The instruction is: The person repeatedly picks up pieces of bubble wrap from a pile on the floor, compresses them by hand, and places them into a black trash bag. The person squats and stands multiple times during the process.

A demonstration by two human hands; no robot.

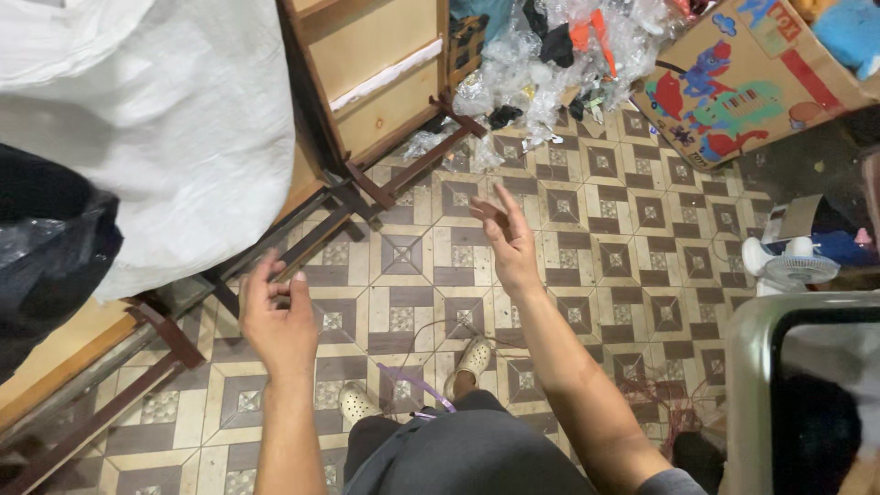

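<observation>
Down at the fingertips, the left hand (278, 316) pinches its thumb and fingers together on a thin, pale thread (353, 341), too fine to follow all the way. That thread slants down toward a purple ribbon-like strip (414, 383) lying across the patterned brown and cream tiled floor (632, 247), near two cream perforated clogs (475, 356). The right hand (507, 240) hangs raised with fingers loosely spread; whether it grips the thread I cannot tell. Beyond the hands stand a dark wooden frame (385, 174), a white woven sack (174, 119), a heap of clear plastic wrappers (541, 55), and a colourful printed cardboard box (742, 78).
</observation>
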